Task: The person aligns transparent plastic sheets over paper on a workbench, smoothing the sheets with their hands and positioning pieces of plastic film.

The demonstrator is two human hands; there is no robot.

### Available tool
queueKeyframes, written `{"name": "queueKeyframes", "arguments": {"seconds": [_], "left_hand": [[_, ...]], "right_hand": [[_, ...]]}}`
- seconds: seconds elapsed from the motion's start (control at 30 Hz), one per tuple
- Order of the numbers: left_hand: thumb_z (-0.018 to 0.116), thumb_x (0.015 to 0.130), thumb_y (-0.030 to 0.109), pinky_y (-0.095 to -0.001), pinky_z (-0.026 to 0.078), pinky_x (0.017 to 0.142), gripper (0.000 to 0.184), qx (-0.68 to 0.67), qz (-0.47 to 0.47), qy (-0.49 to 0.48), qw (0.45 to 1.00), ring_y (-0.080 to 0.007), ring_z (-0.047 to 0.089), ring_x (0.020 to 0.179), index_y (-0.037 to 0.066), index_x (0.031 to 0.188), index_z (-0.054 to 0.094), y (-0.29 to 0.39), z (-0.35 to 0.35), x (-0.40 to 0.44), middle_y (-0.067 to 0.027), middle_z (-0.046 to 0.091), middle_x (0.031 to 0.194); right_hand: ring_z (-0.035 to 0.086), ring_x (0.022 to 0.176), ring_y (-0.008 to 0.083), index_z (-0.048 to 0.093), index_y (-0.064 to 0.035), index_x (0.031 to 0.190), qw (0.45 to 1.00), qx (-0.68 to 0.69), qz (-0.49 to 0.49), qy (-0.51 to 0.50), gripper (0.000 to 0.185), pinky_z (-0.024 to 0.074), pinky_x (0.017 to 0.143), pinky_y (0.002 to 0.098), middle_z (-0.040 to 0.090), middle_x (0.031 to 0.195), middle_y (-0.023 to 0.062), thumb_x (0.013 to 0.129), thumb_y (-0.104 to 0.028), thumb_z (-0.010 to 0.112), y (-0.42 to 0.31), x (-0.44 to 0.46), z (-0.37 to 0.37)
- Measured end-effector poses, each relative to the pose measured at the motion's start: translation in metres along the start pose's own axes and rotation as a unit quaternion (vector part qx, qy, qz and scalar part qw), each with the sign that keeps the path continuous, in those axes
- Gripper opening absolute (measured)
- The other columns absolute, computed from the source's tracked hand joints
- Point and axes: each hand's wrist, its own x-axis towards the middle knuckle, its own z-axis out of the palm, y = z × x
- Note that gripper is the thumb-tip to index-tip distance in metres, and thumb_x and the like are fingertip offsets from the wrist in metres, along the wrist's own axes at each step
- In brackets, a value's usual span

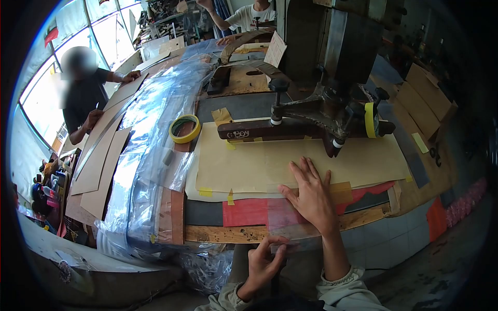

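Note:
My right hand (pixel 310 194) lies with spread fingers on the large cream sheet (pixel 249 168), its wrist above the table's wooden front edge. My left hand (pixel 265 260) is just below that edge, thumb and index finger curled at the border of a clear plastic film (pixel 290 223); whether they grip it is hard to tell. Under the film and the sheet's near side shows red material (pixel 244 212). Yellow tape pieces (pixel 205 192) stick to the sheet's near edge. A dark bar (pixel 254 130) of a metal clamp frame (pixel 311 106) rests across the sheet's far part.
A yellow tape roll (pixel 184 129) lies left of the sheet, beside crumpled clear plastic (pixel 142 145). Brown boards (pixel 106 166) lie farther left, where a person (pixel 85 93) works. Another person (pixel 251 18) is at the far end. Scissors (pixel 436 155) and an open cardboard box (pixel 423 101) are right.

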Motion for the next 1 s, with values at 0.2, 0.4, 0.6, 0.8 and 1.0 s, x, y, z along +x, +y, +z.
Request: {"name": "queueKeyframes", "arguments": {"seconds": [0.2,0.4,0.6,0.8,1.0], "left_hand": [[0.063,0.085,0.001,-0.0166,0.032,0.044,0.013,-0.033,-0.002,0.002,0.999,0.0012,0.046,0.050,0.000,0.099,0.063,0.009,0.003,0.002,0.0002,0.064,0.074],[0.062,0.085,-0.002,-0.0165,0.039,0.053,0.014,0.009,-0.004,-0.007,1.000,-0.0009,0.051,0.060,-0.002,0.099,0.062,0.012,0.001,0.002,-0.0028,0.066,0.082],[0.058,0.085,-0.002,-0.0255,0.047,0.081,0.013,0.048,-0.016,-0.024,0.998,-0.0143,0.062,0.089,-0.005,0.098,0.058,0.025,-0.001,0.005,-0.0101,0.066,0.094],[0.061,0.085,0.000,-0.0200,0.048,0.069,0.021,0.079,0.027,-0.036,0.996,-0.0074,0.063,0.081,-0.002,0.106,0.058,0.023,-0.005,0.008,-0.0096,0.068,0.096],[0.059,0.087,0.002,-0.0208,0.048,0.070,0.023,0.070,-0.049,-0.086,0.993,-0.0075,0.063,0.082,-0.002,0.110,0.056,0.045,-0.009,0.021,-0.0097,0.068,0.098]], "right_hand": [[0.036,0.133,0.0293,0.046,-0.0027,0.133,1.000,-0.004,0.000,-0.004,0.065,0.0254,0.104,0.0622,0.042,0.140,0.0203,0.089,-0.050,0.050,-0.001,0.001,-0.002],[0.036,0.133,0.0292,0.045,-0.0029,0.133,1.000,-0.024,-0.010,0.003,0.064,0.0265,0.104,0.0628,0.042,0.139,0.0200,0.090,-0.050,0.049,0.000,0.001,-0.002],[0.037,0.133,0.0290,0.044,-0.0034,0.134,0.999,-0.029,-0.016,0.024,0.065,0.0286,0.103,0.0604,0.041,0.140,0.0199,0.090,-0.051,0.048,0.000,-0.001,-0.002],[0.042,0.130,0.0294,0.053,-0.0071,0.127,0.971,0.217,-0.026,0.101,0.055,0.0292,0.105,0.0530,0.046,0.137,0.0171,0.088,-0.045,0.057,0.009,-0.046,-0.021],[0.051,0.122,0.0229,0.065,-0.0137,0.112,0.985,0.113,-0.097,0.083,0.037,0.0307,0.104,0.0475,0.057,0.128,0.0081,0.087,-0.041,0.061,-0.002,-0.075,-0.023]]}}
